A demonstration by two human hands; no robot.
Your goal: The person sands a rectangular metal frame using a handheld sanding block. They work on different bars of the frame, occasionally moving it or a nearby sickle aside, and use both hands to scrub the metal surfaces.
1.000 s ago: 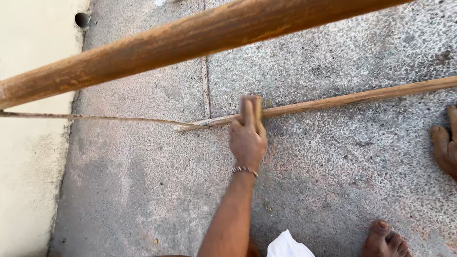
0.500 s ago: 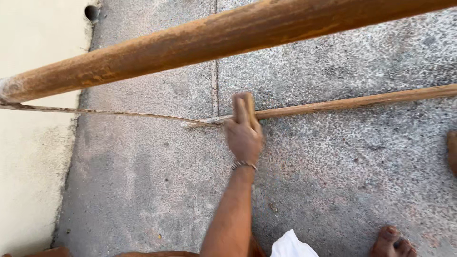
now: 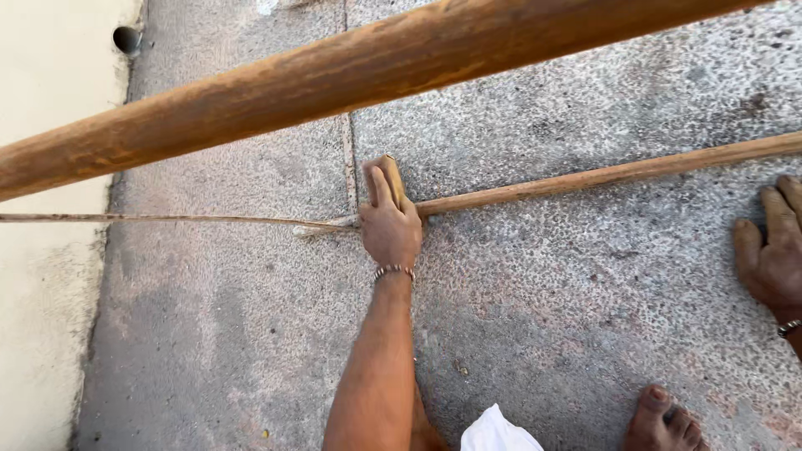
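My left hand (image 3: 390, 227) is shut on a small tan block (image 3: 391, 177) and presses it onto a long thin wooden stick (image 3: 601, 175) that lies across the concrete floor (image 3: 543, 317). Left of the hand the stick narrows into a very thin strip (image 3: 167, 219) that runs to the left edge. My right hand (image 3: 773, 250) rests flat on the floor at the right edge, fingers spread, holding nothing, just below the stick. Both wrists carry a bead bracelet.
A thick brown wooden pole (image 3: 334, 79) crosses the top of the view, close to the camera. A pale wall (image 3: 42, 292) with a round hole (image 3: 127, 38) borders the floor on the left. A bare foot (image 3: 660, 418) and white cloth (image 3: 497, 433) show at the bottom.
My left hand has slid the block a little leftward along the stick, toward the floor joint. My right hand left the view and is back at the right edge.
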